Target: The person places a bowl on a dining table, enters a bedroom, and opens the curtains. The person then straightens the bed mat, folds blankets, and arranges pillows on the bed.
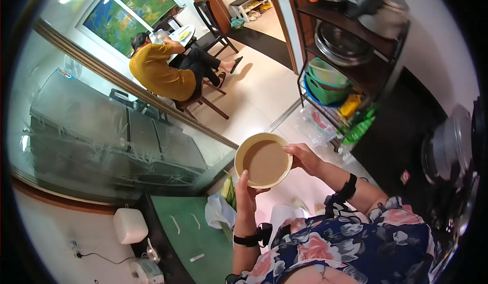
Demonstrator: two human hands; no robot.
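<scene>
A round pale-yellow bowl (pixel 238 159) of opaque light-brown liquid (pixel 267 161) is held up in the middle of the scene. The left hand (pixel 248 196) pinches its near rim, thumb uppermost; the right hand (pixel 305 160) grips its right rim. Near left, a crumpled whitish plastic bag (pixel 219 212) lies by a green-topped surface (pixel 175 238). Far right stands a dark multi-tier rack (pixel 382 69) with green plastic basins (pixel 325 92). Far left, a person in a mustard-yellow shirt (pixel 158 70) sits.
</scene>
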